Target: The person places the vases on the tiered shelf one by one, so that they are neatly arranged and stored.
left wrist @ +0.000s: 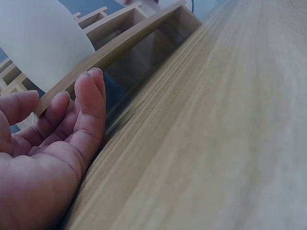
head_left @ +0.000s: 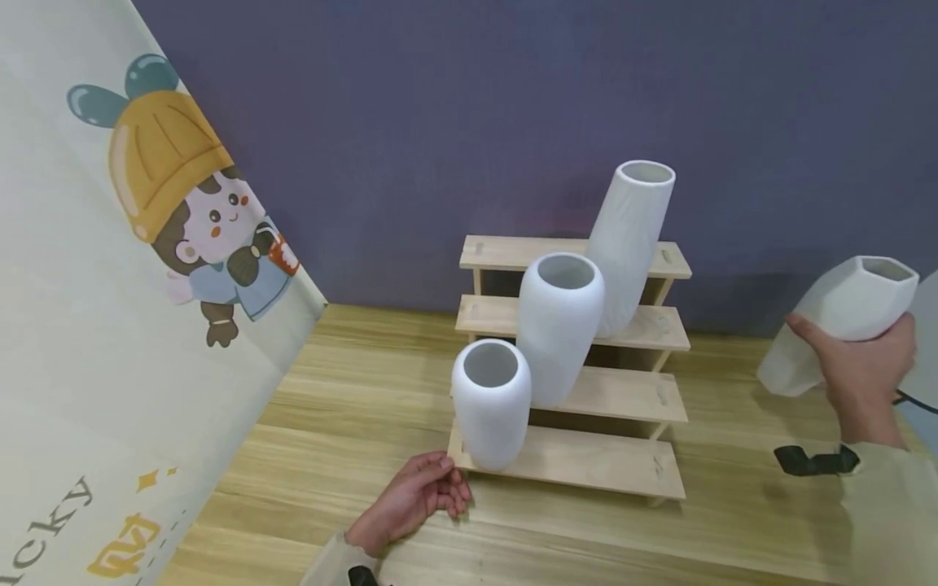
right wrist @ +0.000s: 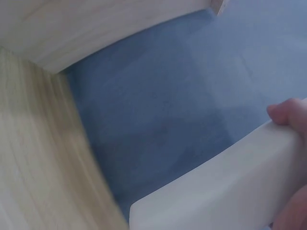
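Observation:
My right hand (head_left: 865, 362) grips a white faceted vase (head_left: 843, 313) tilted in the air at the right, above the wooden table (head_left: 352, 407); the right wrist view shows the vase (right wrist: 225, 191) and a fingertip (right wrist: 288, 111) on it. A stepped wooden rack (head_left: 586, 382) carries three white vases: a short one (head_left: 491, 403) on the lowest step, a medium one (head_left: 558, 325) above it, a tall one (head_left: 630, 244) higher up. My left hand (head_left: 432, 488) rests with loosely curled fingers (left wrist: 88, 103) on the table at the rack's lower left corner (left wrist: 120, 45), holding nothing.
A cartoon-printed banner (head_left: 110, 309) slants along the left side. A purple-blue wall (head_left: 440, 122) stands behind the rack. A black strap (head_left: 813, 460) sits at my right wrist. Bare tabletop (left wrist: 230, 134) stretches in front of the rack.

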Demonstrator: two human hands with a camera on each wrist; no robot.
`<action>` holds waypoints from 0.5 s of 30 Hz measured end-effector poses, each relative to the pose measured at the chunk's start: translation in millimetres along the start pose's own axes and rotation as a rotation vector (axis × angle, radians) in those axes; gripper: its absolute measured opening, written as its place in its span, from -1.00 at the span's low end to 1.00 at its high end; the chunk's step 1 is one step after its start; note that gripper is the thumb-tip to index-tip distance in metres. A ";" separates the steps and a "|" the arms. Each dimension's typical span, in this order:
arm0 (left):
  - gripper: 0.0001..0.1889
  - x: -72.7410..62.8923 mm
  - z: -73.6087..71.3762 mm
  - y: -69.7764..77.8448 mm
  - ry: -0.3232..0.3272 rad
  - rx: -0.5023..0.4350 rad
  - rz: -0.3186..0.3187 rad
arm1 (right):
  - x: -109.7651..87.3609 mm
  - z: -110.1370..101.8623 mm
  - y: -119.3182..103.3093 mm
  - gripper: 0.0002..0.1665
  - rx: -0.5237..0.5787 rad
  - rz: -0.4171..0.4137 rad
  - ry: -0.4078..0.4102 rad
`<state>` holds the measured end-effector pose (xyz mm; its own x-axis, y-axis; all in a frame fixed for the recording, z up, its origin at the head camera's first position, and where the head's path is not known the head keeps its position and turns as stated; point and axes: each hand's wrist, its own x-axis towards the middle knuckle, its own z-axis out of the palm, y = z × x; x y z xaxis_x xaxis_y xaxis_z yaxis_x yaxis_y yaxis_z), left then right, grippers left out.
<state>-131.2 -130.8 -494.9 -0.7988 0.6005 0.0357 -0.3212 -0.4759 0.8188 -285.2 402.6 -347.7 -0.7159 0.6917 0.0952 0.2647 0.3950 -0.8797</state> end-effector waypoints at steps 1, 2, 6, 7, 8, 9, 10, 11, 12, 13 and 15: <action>-0.66 -0.2 0.1 0.1 0.001 0.001 0.000 | -1.6 0.0 -2.5 0.05 -0.005 -0.007 -0.003; -0.66 -0.4 0.1 0.2 0.001 0.002 0.001 | -3.2 0.0 -5.0 0.05 -0.003 -0.015 -0.003; -0.66 -0.2 -0.1 0.6 0.002 0.004 -0.001 | -8.0 0.1 -14.1 0.03 0.006 -0.035 -0.002; -0.66 -0.1 -0.1 0.8 0.002 0.004 -0.003 | -9.0 -0.1 -16.2 0.03 0.007 -0.038 -0.005; -0.66 0.1 0.0 1.0 0.002 0.004 -0.003 | -9.8 -0.2 -18.3 0.03 0.012 -0.047 -0.006; -0.66 0.3 -0.1 1.2 0.002 0.003 -0.004 | -10.6 -0.4 -20.2 0.03 0.015 -0.054 -0.008; -0.66 0.3 -0.2 1.2 0.001 0.004 -0.002 | -11.5 -0.4 -21.9 0.03 0.016 -0.056 -0.014; -0.66 0.4 -0.3 1.2 0.000 0.003 -0.002 | -12.4 -0.4 -23.6 0.03 0.020 -0.060 -0.017; -0.67 0.4 -0.4 1.2 -0.001 0.003 -0.002 | -13.3 -0.4 -25.2 0.04 0.023 -0.066 -0.020; -0.67 0.5 -0.4 1.3 -0.003 0.003 -0.001 | -14.1 -0.4 -26.7 0.04 0.024 -0.072 -0.021; -0.67 0.5 -0.6 1.2 -0.003 0.002 -0.002 | -15.6 -0.2 -29.6 0.03 0.023 -0.080 -0.022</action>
<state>-132.2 -131.5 -494.2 -0.7963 0.6038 0.0355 -0.3220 -0.4729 0.8202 -281.8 380.2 -323.0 -0.7481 0.6451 0.1551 0.1918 0.4341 -0.8802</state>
